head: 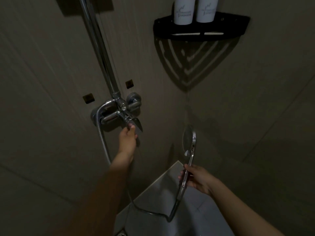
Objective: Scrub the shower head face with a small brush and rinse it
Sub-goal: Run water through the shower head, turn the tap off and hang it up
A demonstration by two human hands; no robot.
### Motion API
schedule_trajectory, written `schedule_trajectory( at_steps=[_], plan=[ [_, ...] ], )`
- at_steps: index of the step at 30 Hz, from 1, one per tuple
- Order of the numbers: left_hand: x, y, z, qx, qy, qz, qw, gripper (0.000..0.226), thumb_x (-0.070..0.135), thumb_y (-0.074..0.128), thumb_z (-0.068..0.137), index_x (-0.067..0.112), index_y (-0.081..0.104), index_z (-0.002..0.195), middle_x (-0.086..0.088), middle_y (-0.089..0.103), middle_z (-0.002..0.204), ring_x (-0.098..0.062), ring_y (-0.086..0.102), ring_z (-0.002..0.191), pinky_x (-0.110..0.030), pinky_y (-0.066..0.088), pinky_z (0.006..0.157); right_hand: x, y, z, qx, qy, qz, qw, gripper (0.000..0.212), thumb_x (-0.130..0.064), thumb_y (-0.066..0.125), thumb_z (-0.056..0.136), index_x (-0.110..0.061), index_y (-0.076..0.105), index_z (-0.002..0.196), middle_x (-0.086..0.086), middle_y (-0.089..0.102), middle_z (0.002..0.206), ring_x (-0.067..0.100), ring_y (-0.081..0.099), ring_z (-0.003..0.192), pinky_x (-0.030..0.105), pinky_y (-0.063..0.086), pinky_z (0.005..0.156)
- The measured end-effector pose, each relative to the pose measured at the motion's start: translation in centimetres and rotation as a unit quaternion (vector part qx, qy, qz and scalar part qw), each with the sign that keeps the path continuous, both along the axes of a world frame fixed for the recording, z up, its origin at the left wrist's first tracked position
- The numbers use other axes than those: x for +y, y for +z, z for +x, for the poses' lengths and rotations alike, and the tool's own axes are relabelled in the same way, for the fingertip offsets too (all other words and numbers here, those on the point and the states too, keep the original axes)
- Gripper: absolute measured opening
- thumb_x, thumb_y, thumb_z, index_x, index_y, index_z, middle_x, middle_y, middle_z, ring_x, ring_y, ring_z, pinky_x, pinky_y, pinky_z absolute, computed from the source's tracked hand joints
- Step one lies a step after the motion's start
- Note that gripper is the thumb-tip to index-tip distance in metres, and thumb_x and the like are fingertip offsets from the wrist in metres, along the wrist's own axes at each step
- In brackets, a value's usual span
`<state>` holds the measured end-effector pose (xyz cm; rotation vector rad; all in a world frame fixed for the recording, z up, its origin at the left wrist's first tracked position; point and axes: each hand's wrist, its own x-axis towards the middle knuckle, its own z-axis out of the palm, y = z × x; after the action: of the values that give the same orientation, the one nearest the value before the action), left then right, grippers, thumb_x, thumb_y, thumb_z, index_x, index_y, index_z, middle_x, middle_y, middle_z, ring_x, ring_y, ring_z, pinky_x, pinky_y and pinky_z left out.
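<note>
White bottles point(183, 11) on the corner shelf point(201, 29) carry grey print too faint to read. Outstretched left hand point(128, 138) grips the tap lever point(134, 122); right hand point(197, 179) holds the shower head point(189, 140) upright by its handle, below the shelf

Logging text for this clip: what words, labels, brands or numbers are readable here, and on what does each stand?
Left white bottle on the black corner shelf: grey logo above a line of capitals, too blurred to read.
Right white bottle: same print, also too blurred to read.
No markings are visible on the shower head or the tap.
</note>
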<state>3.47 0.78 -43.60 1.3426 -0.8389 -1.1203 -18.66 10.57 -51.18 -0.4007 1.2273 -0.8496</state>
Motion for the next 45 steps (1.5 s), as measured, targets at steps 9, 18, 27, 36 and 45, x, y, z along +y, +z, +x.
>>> schedule_trajectory(
  at_steps=[9,18,27,36,45],
  plan=[
    [0.2,0.2,-0.4,0.011,0.005,0.003,1.0,0.014,0.017,0.039,0.098,0.017,0.053,0.102,0.0,0.056,0.087,-0.01,0.051,0.082,-0.017,0.04,0.074,0.5,1.1,0.1,0.014,0.012,-0.012,1.0,0.011,-0.012,0.045,0.098,-0.01,0.05,0.089,0.009,0.059,0.079,0.024,0.062,0.072,0.032,0.055,0.061],
    [0.2,0.5,-0.5,-0.036,0.033,0.018,0.999,0.024,0.016,0.041,0.097,0.006,0.059,0.11,-0.004,0.058,0.092,-0.016,0.051,0.087,-0.029,0.04,0.085,0.6,1.7,-0.5,0.011,0.006,-0.021,1.0,0.01,-0.013,0.044,0.098,-0.011,0.05,0.09,0.009,0.059,0.081,0.024,0.062,0.072,0.032,0.056,0.06],
    [0.3,1.1,-0.7,-0.049,0.047,0.042,0.997,0.032,0.018,0.04,0.098,-0.001,0.058,0.116,-0.011,0.058,0.099,-0.02,0.053,0.094,-0.03,0.041,0.09,1.0,2.0,-1.2,0.025,0.007,-0.012,1.0,0.007,-0.014,0.044,0.098,-0.011,0.049,0.096,0.009,0.059,0.084,0.022,0.062,0.075,0.029,0.057,0.056],
    [0.6,1.6,-0.6,-0.047,0.04,0.044,0.997,0.031,0.02,0.04,0.098,0.001,0.059,0.113,-0.012,0.059,0.1,-0.02,0.054,0.095,-0.034,0.043,0.096,1.0,1.7,-1.7,0.036,-0.002,-0.011,0.999,0.008,-0.013,0.045,0.098,-0.011,0.049,0.091,0.008,0.059,0.08,0.021,0.063,0.068,0.03,0.057,0.052],
    [0.9,1.6,-0.8,-0.038,0.033,0.031,0.998,0.021,0.014,0.04,0.097,0.009,0.06,0.095,-0.009,0.059,0.09,-0.019,0.054,0.088,-0.029,0.046,0.082,1.3,1.6,-2.0,0.042,0.001,-0.019,0.999,0.014,-0.013,0.043,0.098,-0.011,0.05,0.086,0.008,0.058,0.079,0.021,0.061,0.071,0.032,0.055,0.059]
  ],
)
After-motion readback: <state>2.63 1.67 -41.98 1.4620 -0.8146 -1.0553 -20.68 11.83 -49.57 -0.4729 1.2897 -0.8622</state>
